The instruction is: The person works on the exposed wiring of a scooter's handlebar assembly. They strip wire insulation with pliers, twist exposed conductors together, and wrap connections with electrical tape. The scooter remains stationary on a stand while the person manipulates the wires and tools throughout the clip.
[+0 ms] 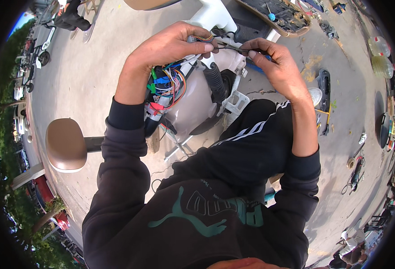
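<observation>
A thin dark wire point(229, 47) is stretched between my two hands, above the front of a partly stripped scooter. My left hand point(172, 45) pinches one end of it between thumb and fingers, with several coloured wires point(202, 38) close by the fingertips. Closed on the other end is my right hand point(272, 60), thumb against the forefinger. Below my left wrist hangs a bundle of coloured wires point(176, 85) with green, blue and red connectors. A beige rounded fender point(186, 114) and a black ribbed tube point(214, 80) lie beneath my hands.
To the left, a brown padded seat point(66, 144) sticks out on a dark bar. A brown-edged tray-like panel point(291, 27) lies at the far right. Tools point(358, 172) and a black part point(324, 85) rest on the concrete at right, near clear plastic jugs point(381, 65).
</observation>
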Demonstrator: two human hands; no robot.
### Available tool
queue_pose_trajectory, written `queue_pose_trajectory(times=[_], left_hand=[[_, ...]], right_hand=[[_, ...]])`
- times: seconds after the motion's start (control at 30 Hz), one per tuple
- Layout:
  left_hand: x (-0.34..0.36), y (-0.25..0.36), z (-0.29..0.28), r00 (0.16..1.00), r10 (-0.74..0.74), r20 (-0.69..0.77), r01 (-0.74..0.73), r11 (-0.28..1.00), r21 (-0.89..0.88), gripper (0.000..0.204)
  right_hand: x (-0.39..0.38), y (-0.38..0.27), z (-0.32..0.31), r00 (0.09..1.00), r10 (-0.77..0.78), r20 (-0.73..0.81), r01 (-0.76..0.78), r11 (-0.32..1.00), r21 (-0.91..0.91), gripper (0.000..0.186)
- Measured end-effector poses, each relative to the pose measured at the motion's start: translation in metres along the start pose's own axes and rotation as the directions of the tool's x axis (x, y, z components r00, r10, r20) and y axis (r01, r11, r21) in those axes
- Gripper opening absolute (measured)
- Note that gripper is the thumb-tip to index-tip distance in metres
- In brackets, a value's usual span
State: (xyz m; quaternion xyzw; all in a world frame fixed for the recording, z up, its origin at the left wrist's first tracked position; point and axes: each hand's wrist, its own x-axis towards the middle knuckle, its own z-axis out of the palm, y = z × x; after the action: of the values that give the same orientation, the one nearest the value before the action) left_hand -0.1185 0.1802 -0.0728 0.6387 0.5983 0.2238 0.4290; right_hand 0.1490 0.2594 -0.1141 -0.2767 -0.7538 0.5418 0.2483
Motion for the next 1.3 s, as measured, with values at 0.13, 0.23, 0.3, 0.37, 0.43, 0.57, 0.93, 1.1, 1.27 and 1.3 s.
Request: queue_pose_trajectory(times=[0.13, 0.23, 0.3, 0.37, 0.43, 0.57, 0.93, 1.1, 1.27, 1.3], left_hand=[[0.005, -0.017, 0.008, 1.000, 0.005, 0.004, -0.005, 0.999, 0.048, 0.030], [0.006, -0.023, 0.009, 1.000, 0.015, 0.009, -0.016, 0.995, 0.094, 0.030], [0.006, -0.024, 0.009, 1.000, 0.002, 0.022, -0.004, 0.997, 0.083, 0.030], [0.004, -0.031, 0.010, 0.998, 0.006, 0.064, -0.008, 0.999, 0.035, 0.031], [0.001, -0.041, 0.013, 0.994, 0.028, 0.102, -0.019, 0.996, -0.084, 0.031], [0.004, -0.053, 0.005, 0.989, 0.003, 0.147, 0.013, 0.994, -0.105, 0.029], [0.013, -0.057, 0.017, 0.954, -0.056, 0.293, 0.115, 0.976, -0.186, 0.023], [0.006, -0.051, 0.012, 0.956, -0.100, 0.275, 0.154, 0.971, -0.181, 0.023], [0.012, -0.049, 0.014, 0.959, -0.061, 0.278, 0.089, 0.992, -0.090, 0.023], [0.011, -0.048, 0.015, 0.964, -0.054, 0.261, 0.085, 0.990, -0.109, 0.023]], right_hand=[[-0.003, -0.007, 0.022, 0.999, -0.003, 0.040, 0.009, 0.990, -0.144, 0.031], [0.000, -0.007, 0.042, 1.000, 0.011, -0.021, -0.015, 0.986, -0.167, 0.028], [0.004, 0.002, 0.048, 0.996, -0.022, -0.082, 0.007, 0.983, -0.181, 0.025], [0.004, 0.010, 0.047, 0.985, 0.173, 0.007, -0.173, 0.981, 0.087, 0.023], [0.002, 0.010, 0.044, 0.936, 0.326, 0.129, -0.350, 0.897, 0.269, 0.027], [0.002, 0.015, 0.041, 0.903, 0.356, 0.240, -0.419, 0.852, 0.314, 0.028], [-0.021, 0.038, 0.026, 0.847, 0.393, 0.358, -0.523, 0.740, 0.423, 0.029], [-0.022, 0.036, 0.026, 0.835, 0.410, 0.368, -0.540, 0.741, 0.400, 0.034], [-0.031, 0.037, 0.012, 0.855, 0.353, 0.381, -0.497, 0.768, 0.404, 0.030], [-0.034, 0.039, 0.008, 0.861, 0.333, 0.386, -0.481, 0.781, 0.399, 0.031]])
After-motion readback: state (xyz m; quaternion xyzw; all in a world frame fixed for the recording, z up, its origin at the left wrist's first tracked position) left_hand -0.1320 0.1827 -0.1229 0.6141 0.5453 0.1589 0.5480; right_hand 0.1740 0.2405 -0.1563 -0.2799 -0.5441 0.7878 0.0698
